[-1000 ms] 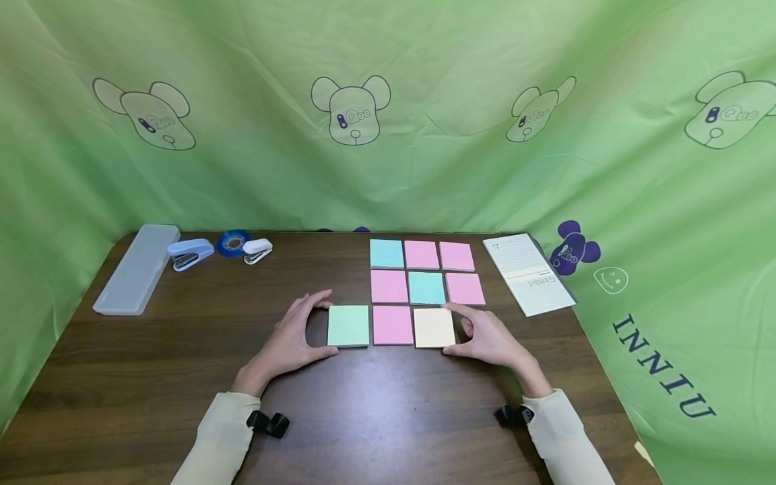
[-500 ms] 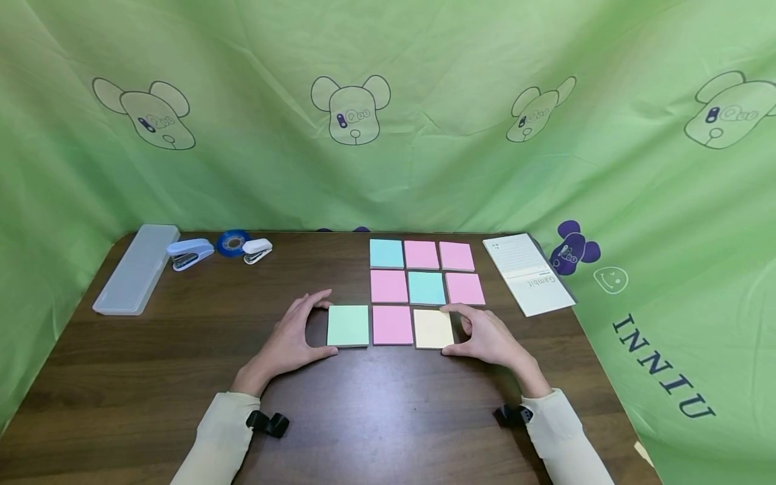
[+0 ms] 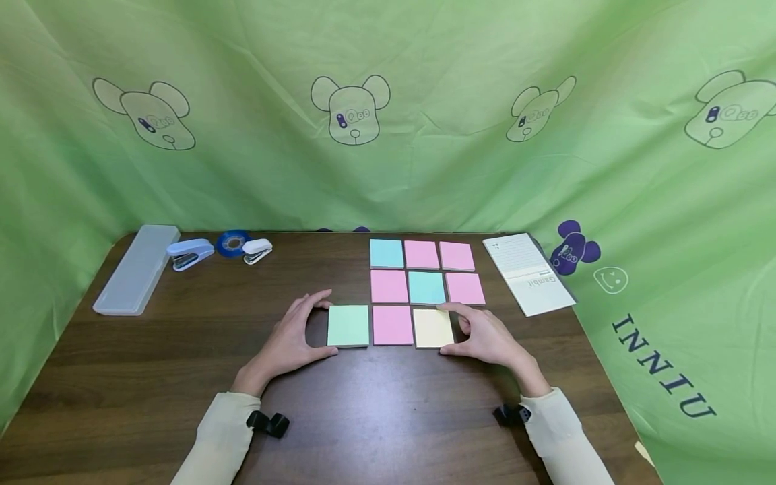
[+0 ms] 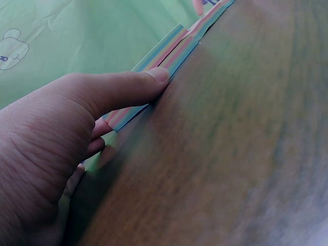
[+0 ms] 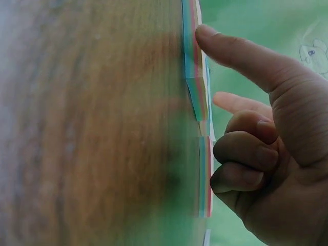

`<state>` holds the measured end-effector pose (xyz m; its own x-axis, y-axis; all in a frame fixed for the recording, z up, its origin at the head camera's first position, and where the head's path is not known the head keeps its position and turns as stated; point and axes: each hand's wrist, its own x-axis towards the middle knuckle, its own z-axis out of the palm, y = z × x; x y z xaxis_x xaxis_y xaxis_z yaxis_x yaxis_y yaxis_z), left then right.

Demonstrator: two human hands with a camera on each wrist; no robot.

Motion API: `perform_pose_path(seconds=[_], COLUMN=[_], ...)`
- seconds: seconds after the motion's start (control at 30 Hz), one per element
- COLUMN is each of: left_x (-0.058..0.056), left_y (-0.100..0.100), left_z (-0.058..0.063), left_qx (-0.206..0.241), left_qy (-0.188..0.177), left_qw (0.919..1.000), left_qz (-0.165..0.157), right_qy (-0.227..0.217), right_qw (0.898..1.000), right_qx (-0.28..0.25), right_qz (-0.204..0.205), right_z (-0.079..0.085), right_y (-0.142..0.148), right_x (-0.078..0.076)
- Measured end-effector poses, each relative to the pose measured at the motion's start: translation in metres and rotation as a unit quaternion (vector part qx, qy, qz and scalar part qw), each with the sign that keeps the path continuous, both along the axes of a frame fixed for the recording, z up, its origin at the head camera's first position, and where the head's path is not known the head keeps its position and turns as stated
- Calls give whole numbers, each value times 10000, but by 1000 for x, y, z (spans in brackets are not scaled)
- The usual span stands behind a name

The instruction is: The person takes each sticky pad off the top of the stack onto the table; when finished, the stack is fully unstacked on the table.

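Sticky note pads lie in a grid of three rows. At its near left corner, my left hand (image 3: 287, 337) holds a green sticky note pad (image 3: 348, 326), thumb on the near edge and index finger by the far edge. In the left wrist view, the left thumb (image 4: 138, 87) presses the pad's striped side. My right hand (image 3: 488, 337) spans a pale yellow sticky note pad (image 3: 432, 329) at the near right corner, thumb at the near edge, index finger at the far one. Its other fingers (image 5: 243, 154) are curled in. A pink pad (image 3: 392, 325) lies between these two.
Behind are blue pads (image 3: 427, 288) and several pink pads (image 3: 421, 254). A printed white booklet (image 3: 529, 275) lies to the right. At the back left are a pale case (image 3: 138, 269), a blue stapler (image 3: 190, 253), blue tape (image 3: 233, 243) and a white stapler (image 3: 257, 250). Green cloth (image 3: 424, 168) hangs behind.
My right thumb and index finger have slid slightly left along the yellow pad's edges, and that pad has shifted very slightly. The left hand and green pad have stayed still.
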<state>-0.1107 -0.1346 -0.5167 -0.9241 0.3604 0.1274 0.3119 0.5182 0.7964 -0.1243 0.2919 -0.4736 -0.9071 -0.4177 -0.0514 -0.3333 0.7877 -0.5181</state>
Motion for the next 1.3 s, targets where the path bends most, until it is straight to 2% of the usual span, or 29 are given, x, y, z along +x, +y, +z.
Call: perform_pose_path(seconds=[0.27,0.73,1.3], left_x=[1,1,1], left_y=[1,1,1], left_z=[1,0,2], left_qx=[-26,-18,-112], left_qy=[-74,-36,-17], left_qw=[10000,10000,9999], left_qz=[28,27,41], right_qy=[102,393,583], right_qw=[9997,9968,9952], right_qx=[-163,-421,-264], right_qz=[180,562,734], right_z=[7,13,11], right_y=[-17,-65,-120], right_x=[0,-3,-5])
